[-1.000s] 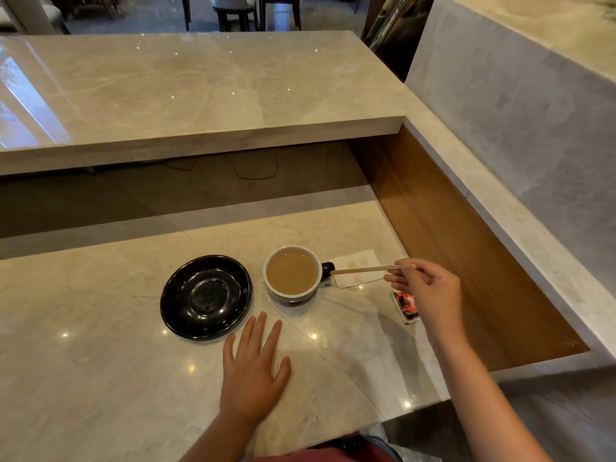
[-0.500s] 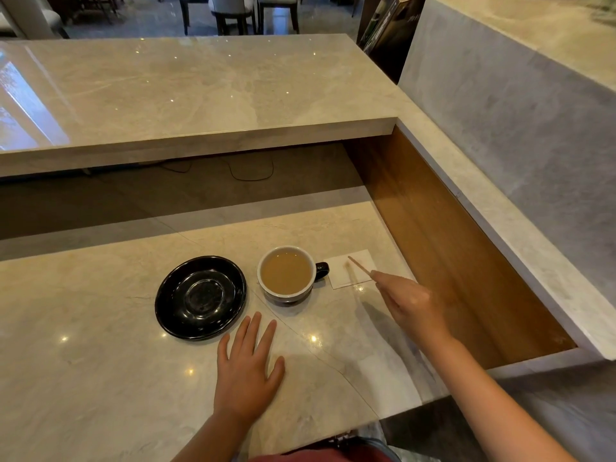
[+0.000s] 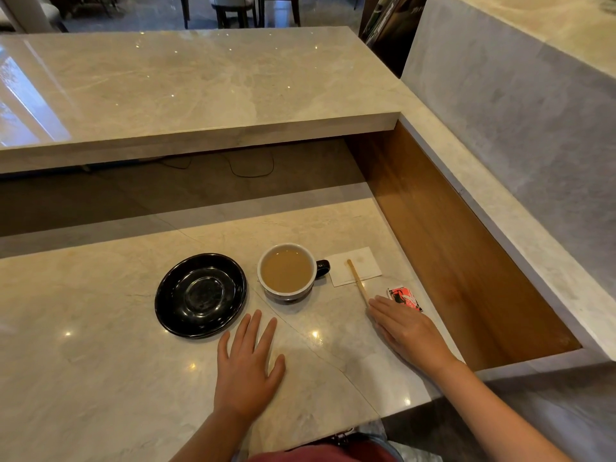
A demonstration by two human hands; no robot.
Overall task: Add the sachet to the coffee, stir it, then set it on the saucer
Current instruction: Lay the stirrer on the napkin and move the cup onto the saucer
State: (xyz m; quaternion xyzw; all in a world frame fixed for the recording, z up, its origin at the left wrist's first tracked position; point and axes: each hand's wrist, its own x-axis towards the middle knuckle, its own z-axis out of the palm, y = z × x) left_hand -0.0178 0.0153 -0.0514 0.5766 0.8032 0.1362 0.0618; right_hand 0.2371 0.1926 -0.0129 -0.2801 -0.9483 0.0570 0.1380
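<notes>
The left hand (image 3: 248, 368) lies flat and empty on the counter (image 3: 100, 361), fingers spread. The right hand (image 3: 405, 328) rests open, its fingertips at the stirrer (image 3: 357, 281), probably just touching. The stirrer's wet end sits on the napkin (image 3: 365, 266), likely sparing the marble. The sachet (image 3: 404, 297) lies beside the right hand. The cup (image 3: 287, 272) stands just right of the empty saucer (image 3: 201, 295), ready to move across.
</notes>
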